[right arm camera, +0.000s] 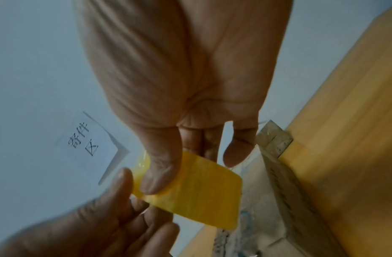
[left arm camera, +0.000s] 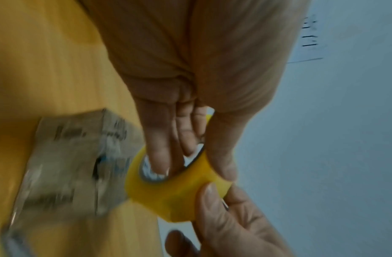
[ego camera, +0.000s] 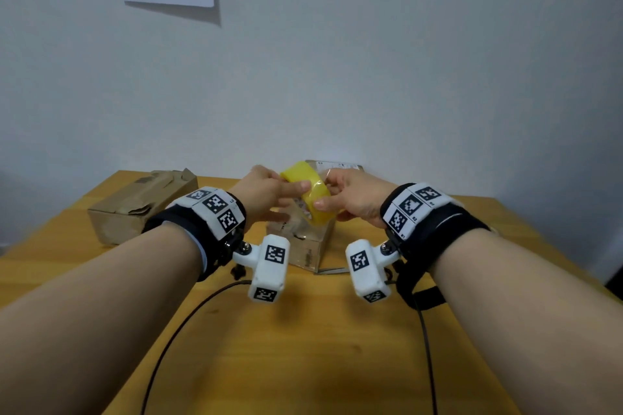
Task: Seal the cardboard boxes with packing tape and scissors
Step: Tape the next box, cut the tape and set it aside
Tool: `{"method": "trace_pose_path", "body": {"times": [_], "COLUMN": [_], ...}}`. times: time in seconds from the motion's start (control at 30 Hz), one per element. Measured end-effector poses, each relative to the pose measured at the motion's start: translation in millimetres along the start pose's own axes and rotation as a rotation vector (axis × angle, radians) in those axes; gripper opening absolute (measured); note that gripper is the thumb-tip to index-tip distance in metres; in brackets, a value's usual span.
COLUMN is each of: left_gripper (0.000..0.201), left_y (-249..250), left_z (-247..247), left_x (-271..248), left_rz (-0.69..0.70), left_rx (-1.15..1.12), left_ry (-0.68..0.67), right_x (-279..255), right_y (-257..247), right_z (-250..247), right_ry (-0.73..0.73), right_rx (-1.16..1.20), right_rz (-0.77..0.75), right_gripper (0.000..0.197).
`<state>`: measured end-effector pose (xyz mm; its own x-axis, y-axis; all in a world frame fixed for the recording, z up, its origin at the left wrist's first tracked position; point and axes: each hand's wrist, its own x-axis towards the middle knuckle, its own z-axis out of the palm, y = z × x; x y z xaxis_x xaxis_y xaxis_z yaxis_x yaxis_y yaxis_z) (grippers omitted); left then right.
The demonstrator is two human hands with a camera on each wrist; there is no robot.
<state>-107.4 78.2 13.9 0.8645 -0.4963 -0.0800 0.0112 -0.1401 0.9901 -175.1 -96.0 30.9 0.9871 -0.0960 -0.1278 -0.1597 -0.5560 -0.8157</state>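
Both hands on the tape [ego camera: 308, 194], held up over a box [ego camera: 305, 244] on the bench [ego camera: 303, 347]; left hand [ego camera: 266, 194] has fingers hooked through the core to steady it, right hand [ego camera: 350, 200] pinches the outer band, probably hunting the end; only the left wrist view shows fingers inside the core.

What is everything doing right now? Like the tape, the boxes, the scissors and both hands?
Yellow tape roll: held up in the air above the middle box, between both hands.
Left hand: grips the roll, fingers inside its core.
Right hand: pinches the roll's outer face.
Middle box: on the table, top flaps look rough, not neatly closed.
Left box: on the table, crumpled top, untouched.
Scissors: only a bit shows beside the middle box; open or closed, cannot tell.
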Motion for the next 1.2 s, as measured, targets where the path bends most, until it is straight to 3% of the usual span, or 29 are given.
{"method": "trace_pose_path", "body": {"times": [0.07, 0.13, 0.2, 0.27, 0.33, 0.5, 0.6, 0.73, 0.87, 1.03, 1.2], "left_gripper": [0.051, 0.049, 0.033, 0.014, 0.007, 0.011, 0.018, 0.016, 0.019, 0.025, 0.033], "left_y": [5, 11, 15, 16, 14, 17, 33, 53, 46, 7, -19], "left_z": [-7, -10, -7, -4, -1, 0, -7, -20, -24, -30, -35], "left_x": [1, 1, -1, -2, -1, 0, 3, 7, 14, 24, 36], "left_rz": [0.103, 0.209, 0.240, 0.250, 0.276, 0.281, 0.278, 0.149, -0.011, -0.171, -0.300], "left_rx": [0.241, 0.388, 0.466, 0.465, 0.420, 0.319, 0.292, 0.100, 0.055, 0.060, 0.112], "left_ry": [0.106, 0.063, -0.008, -0.028, 0.005, 0.038, 0.023, -0.023, 0.021, 0.055, 0.165], "right_x": [-1, -4, -5, -7, -8, -13, -13, -9, -2, 0, 3], "right_y": [-2, -6, -8, -10, -11, -21, -32, -35, -28, -15, -7], "right_z": [-4, -6, -8, -7, -7, -15, -30, -42, -36, -35, -41], "right_ry": [-0.019, -0.058, -0.095, -0.115, -0.123, -0.143, -0.122, 0.008, 0.032, -0.033, -0.064], "right_rx": [-0.119, -0.267, -0.367, -0.429, -0.448, -0.459, -0.442, -0.343, -0.198, -0.308, -0.521], "right_rz": [-0.003, -0.008, -0.007, -0.013, -0.012, 0.010, 0.049, 0.032, -0.002, -0.066, -0.063], "right_gripper": [0.029, 0.024, 0.021, 0.022, 0.022, 0.017, 0.026, 0.049, 0.078, 0.050, 0.044]}}
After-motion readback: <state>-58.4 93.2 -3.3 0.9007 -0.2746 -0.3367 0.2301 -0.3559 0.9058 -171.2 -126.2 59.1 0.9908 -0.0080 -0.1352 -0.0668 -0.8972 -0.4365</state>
